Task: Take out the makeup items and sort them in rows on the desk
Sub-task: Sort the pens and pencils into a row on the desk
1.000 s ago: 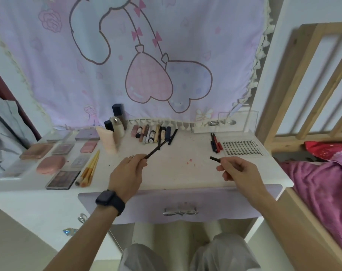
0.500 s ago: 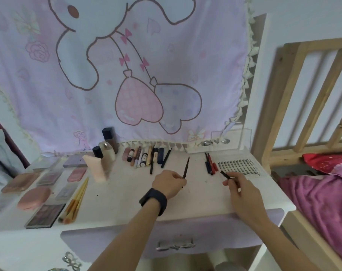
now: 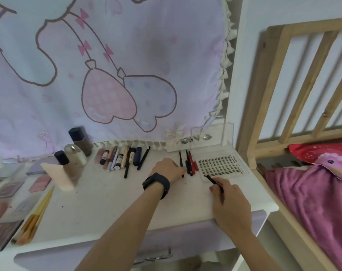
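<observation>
My left hand (image 3: 166, 169), with a dark watch on the wrist, reaches across the white desk (image 3: 111, 202). Its fingers are closed on a thin black pencil (image 3: 180, 159), which lies upright just left of a small group of black and red pens (image 3: 190, 165). My right hand (image 3: 231, 204) is near the desk's front right and grips a short black pen (image 3: 210, 178), whose tip points at a lash tray (image 3: 219, 163). A row of tubes and sticks (image 3: 117, 157) lies along the back edge.
Bottles (image 3: 76, 153) and a beige tube (image 3: 57, 176) stand at the back left. Brushes (image 3: 37, 214) and several palettes (image 3: 3, 231) lie at the left. A clear box (image 3: 213, 137) sits at the back right. A wooden bed frame (image 3: 303, 79) with a purple blanket (image 3: 313, 202) borders the right side.
My left hand has carried the black pencil right and away from me, down beside the black and red pens. The right hand has stayed near the lash tray. The camera has moved closer.
</observation>
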{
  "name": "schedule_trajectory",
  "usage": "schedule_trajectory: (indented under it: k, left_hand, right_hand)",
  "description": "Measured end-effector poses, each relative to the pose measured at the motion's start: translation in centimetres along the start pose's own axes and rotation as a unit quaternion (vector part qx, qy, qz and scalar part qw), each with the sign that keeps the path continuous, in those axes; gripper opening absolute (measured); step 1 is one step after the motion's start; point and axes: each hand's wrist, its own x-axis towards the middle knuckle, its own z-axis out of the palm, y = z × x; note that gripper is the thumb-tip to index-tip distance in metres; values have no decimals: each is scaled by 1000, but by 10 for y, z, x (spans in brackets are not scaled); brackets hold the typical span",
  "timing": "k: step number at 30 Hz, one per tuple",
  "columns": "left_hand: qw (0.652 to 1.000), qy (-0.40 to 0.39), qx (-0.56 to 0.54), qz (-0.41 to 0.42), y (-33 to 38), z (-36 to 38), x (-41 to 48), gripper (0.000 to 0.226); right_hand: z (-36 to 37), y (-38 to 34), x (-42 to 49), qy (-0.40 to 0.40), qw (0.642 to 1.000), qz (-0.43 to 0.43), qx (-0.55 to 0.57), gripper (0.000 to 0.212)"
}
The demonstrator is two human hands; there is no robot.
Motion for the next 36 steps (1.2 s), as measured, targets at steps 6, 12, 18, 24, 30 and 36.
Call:
schedule_trajectory:
  k: [6,12,18,24,30,36]
  left_hand:
    - [1000,14,-18,-5,3,5,5,27]
    - [999,26,-41,4,8,11,7,17]
    - [999,22,-47,6,10,13,7,17]
    - [994,29,-96,45,6,4,-8,5]
    - [973,-104,-166,121,14,10,-46,25]
    - [965,-96,-207,132,18,14,-48,17]
  right_hand:
    - [1,1,-1,17,1000,-9,0,20]
    - [3,3,-2,30,999,-15,1,20]
    - [5,6,-2,32,999,-21,-1,20]
    - [3,4,-3,41,999,-27,20,18]
    - [6,5,-3,35,998,-13,44,26]
    - [2,4,-2,-5,1000,-7,22,33]
